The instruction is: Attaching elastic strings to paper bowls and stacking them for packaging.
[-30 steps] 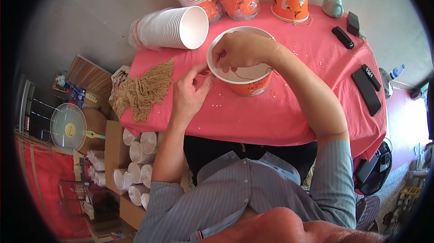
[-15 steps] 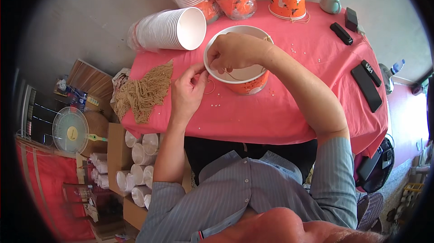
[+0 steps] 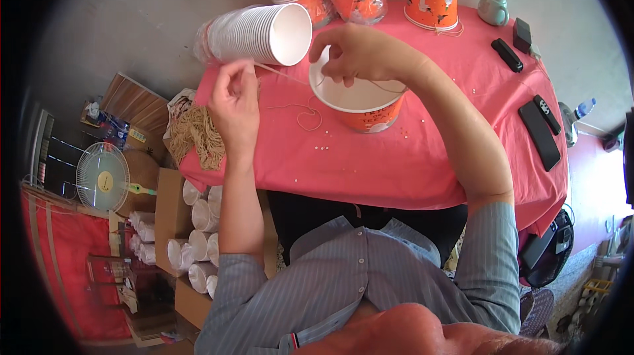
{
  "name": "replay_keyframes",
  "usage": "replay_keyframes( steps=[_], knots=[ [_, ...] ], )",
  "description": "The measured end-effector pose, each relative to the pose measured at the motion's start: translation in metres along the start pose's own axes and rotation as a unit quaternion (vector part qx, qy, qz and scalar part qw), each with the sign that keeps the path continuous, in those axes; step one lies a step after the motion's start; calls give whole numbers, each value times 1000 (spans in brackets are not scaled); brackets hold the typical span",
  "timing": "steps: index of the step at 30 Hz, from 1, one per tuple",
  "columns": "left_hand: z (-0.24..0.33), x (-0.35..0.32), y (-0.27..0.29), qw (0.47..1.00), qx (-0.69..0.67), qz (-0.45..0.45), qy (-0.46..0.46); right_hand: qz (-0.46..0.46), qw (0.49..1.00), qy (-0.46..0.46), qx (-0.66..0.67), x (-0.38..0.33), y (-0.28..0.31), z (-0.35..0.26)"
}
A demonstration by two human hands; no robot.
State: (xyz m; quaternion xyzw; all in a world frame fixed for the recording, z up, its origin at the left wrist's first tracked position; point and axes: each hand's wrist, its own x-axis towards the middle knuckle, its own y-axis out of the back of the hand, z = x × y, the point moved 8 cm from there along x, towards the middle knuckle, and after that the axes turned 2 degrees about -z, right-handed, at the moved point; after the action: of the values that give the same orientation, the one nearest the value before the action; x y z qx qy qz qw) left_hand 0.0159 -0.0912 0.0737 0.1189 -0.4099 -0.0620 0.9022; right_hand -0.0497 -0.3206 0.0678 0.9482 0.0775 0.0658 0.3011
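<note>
My left hand is raised left of an open paper bucket, thumb and fingers pinched on a thin beige cord. The cord stretches from that hand to the left side of the bucket's rim, and more of it shows inside. The bucket is white within and orange outside, standing upright on the table. Above its opening hangs my right hand, fingers curled in; whatever they hold is hidden. A loose cord end curls on the cloth beside the bucket.
A pink cloth covers the table, with small pale bits scattered on it. Stacked white paper buckets lie behind my left hand, a cord bundle at the left edge. An upside-down orange bucket, mug and phone sit farther right.
My left hand has moved left and up from the bucket's rim, drawing the cord taut. My right hand has risen out of the bucket to above its opening.
</note>
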Motion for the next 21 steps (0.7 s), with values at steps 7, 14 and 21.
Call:
replay_keyframes(
  steps=[7, 14, 21],
  knots=[
    [86, 15, -56, 967, 36, -150, -201, 12, 988, 67, 141, 10, -6, -5],
    [26, 2, -74, 963, -142, -209, 90, 57, 968, 64, 236, 10, 12, 1],
    [6, -5, -90, 932, -148, -286, 164, 45, 970, 53, 233, 16, 10, 13]
  ],
)
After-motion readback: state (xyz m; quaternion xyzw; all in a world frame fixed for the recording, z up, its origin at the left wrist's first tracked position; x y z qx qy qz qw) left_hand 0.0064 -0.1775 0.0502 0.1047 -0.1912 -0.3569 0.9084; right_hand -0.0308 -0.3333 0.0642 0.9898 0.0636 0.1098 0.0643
